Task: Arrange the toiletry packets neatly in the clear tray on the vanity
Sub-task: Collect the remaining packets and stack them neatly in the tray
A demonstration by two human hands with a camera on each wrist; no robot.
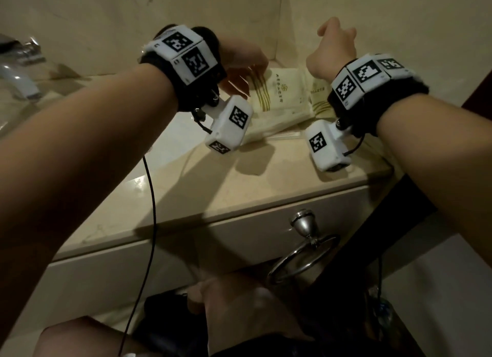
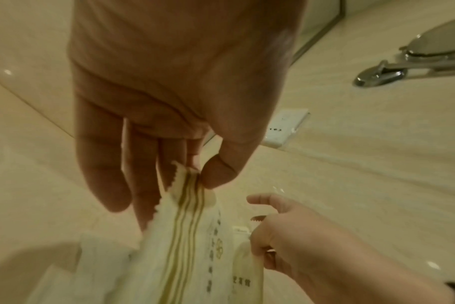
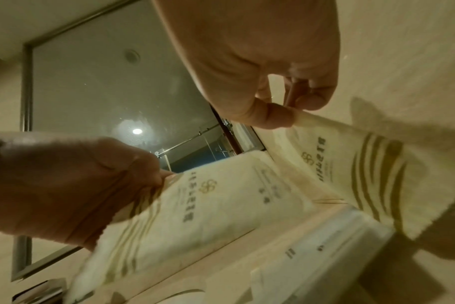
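Note:
Two cream toiletry packets with gold stripes stand side by side at the back right corner of the vanity. My left hand (image 2: 199,172) pinches the serrated top edge of the left packet (image 2: 185,246) between thumb and fingertips. That packet (image 1: 277,95) leans toward the corner. My right hand (image 3: 291,109) pinches the top of the right packet (image 3: 364,168), which my wrist partly hides in the head view. The clear tray's front wall (image 3: 338,236) shows blurred below both packets, and its rim (image 1: 285,136) is faint. More packets lie low in it.
A chrome faucet (image 1: 18,71) and the basin are at the left. The walls meet just behind the packets. A mirror (image 3: 104,92) hangs on the left wall, with a socket (image 2: 286,127) below it. A towel ring (image 1: 303,255) hangs below the counter's front edge. A cable (image 1: 151,196) dangles from my left wrist.

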